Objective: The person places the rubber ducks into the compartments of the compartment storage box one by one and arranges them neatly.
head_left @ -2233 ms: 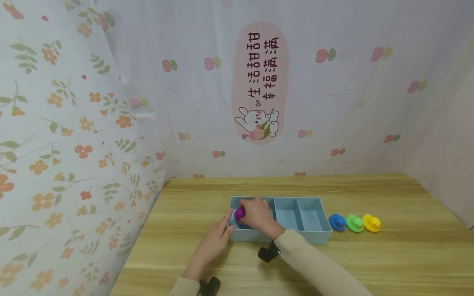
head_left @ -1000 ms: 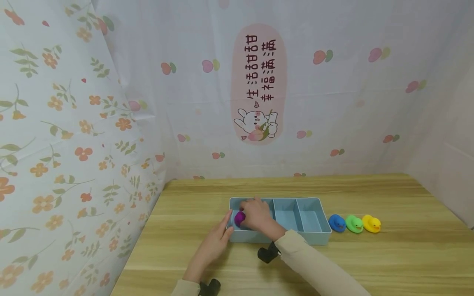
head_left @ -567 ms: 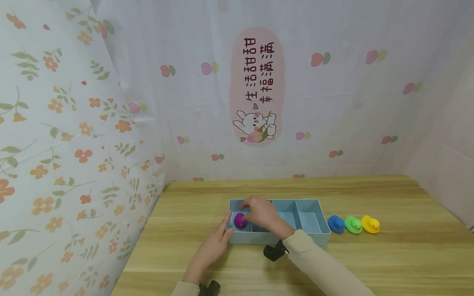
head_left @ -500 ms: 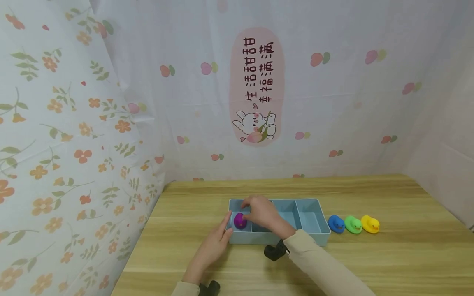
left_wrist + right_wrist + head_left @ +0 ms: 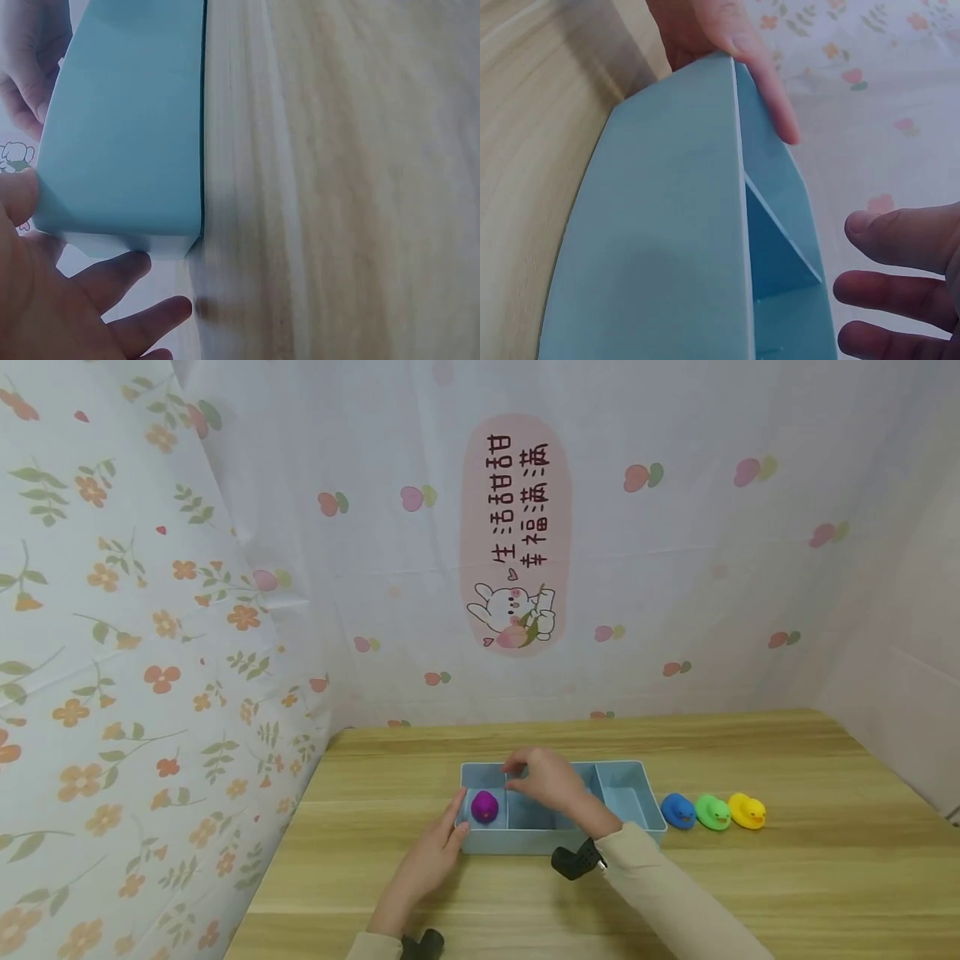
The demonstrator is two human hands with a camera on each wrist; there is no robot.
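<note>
The purple toy duck [image 5: 484, 808] sits in the leftmost slot [image 5: 482, 777] of the blue box [image 5: 517, 842]. The left hand [image 5: 432, 853] spreads against its end, maybe to steady it. The right hand [image 5: 551, 779] hangs loosely spread above, holding nothing.

Soft, diffuse light casts faint shadows on the table [image 5: 360, 827].

A toy duck [image 5: 484, 808] sits in the leftmost compartment [image 5: 483, 777] of a tray [image 5: 517, 842] on a counter [image 5: 360, 835], three ducks [image 5: 713, 812] to its right
</note>
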